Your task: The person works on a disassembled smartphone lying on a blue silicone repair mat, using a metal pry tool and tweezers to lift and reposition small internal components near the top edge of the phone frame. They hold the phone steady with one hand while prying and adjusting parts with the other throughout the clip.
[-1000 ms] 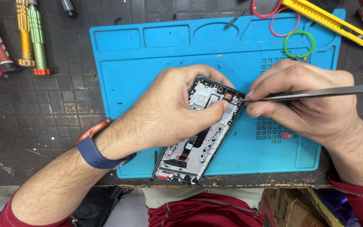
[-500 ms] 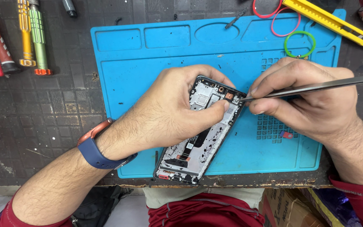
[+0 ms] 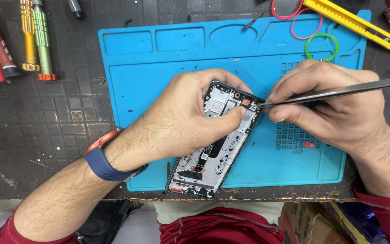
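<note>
The left hand (image 3: 190,117) is curled around the opened smartphone (image 3: 217,144), which lies tilted on the blue silicone repair mat (image 3: 159,86), thumb pressing its shield plate. The right hand (image 3: 335,108) pinches metal tweezers (image 3: 335,91), tips at the phone's upper corner beside a small copper part. A slip there could gouge the board or tear a flex cable; a tiny piece could spring off and vanish. The mat's moulded trays (image 3: 179,39) look nearly empty, only specks, though I can't tell whether those are screws.
</note>
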A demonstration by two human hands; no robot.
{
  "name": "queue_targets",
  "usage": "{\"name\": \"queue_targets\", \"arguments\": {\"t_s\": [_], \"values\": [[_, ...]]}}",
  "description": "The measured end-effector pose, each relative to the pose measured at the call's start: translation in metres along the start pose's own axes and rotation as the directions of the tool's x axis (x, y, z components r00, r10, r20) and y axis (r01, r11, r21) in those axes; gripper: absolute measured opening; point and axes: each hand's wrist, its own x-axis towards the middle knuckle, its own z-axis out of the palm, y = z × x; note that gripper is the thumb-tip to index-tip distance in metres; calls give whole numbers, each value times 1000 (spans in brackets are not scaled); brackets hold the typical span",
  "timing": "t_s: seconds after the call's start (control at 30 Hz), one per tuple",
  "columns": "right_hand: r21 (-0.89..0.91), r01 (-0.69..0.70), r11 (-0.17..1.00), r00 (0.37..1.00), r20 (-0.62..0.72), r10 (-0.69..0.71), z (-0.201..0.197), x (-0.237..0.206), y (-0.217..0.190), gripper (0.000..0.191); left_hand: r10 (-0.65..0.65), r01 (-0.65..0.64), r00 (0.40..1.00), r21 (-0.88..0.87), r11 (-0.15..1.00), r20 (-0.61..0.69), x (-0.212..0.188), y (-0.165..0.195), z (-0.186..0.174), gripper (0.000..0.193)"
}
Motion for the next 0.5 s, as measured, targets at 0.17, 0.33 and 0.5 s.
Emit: {"name": "queue_targets", "arguments": {"t_s": [0.17, 0.33, 0.5], "values": [[-33, 11, 999, 1000, 8, -10, 0, 0, 0, 26, -34, 34, 999, 6, 999, 3, 0, 0, 0, 27], [-36, 32, 999, 999, 13, -31, 0, 2, -1, 26, -17, 17, 1000, -17, 1000, 6, 0, 1, 0, 26], [-79, 54, 995, 999, 13, -53, 1, 4, -3, 26, -48, 48, 999, 2, 999, 6, 0, 0, 0, 27]]}}
